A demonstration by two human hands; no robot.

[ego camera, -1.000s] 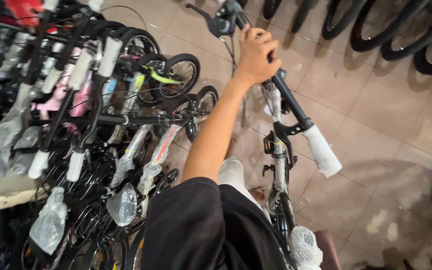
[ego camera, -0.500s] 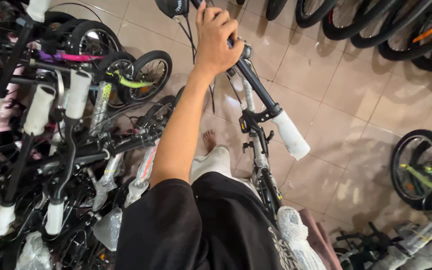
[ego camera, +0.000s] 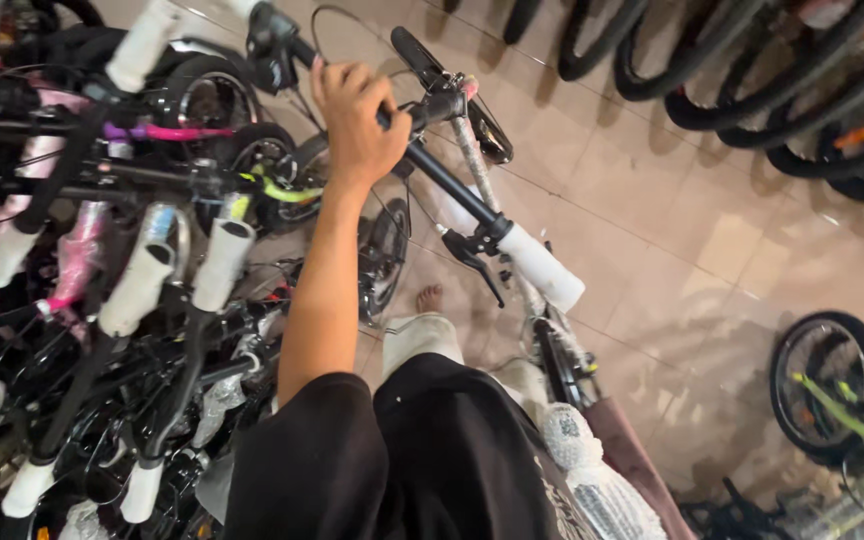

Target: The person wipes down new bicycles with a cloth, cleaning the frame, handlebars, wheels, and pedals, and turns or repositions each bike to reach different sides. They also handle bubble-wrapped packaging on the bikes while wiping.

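Note:
My left hand [ego camera: 354, 125] is shut around the middle of a black bicycle handlebar [ego camera: 442, 180], near the stem. Both ends of the bar carry white foam-wrapped grips; the near one [ego camera: 542, 268] points right, with a black brake lever [ego camera: 472, 262] beside it. The bike's front tyre [ego camera: 457, 95] points away from me, over the tiled floor. Its frame, wrapped in bubble foil [ego camera: 592, 480], runs down by my right side. My bare foot [ego camera: 430, 297] shows below the bar. My right hand is out of view.
Packed bicycles with white-wrapped grips [ego camera: 142, 280] and pink frames [ego camera: 167, 132] crowd the left. A row of black tyres [ego camera: 752, 80] lines the far right. A small wheel with a green frame [ego camera: 832, 390] stands at the right edge. Beige floor tiles [ego camera: 672, 230] lie between.
My left hand stays gripped on the handlebar. The bar and hand have shifted left in view and look closer, and a small green-framed wheel has come into view at the right.

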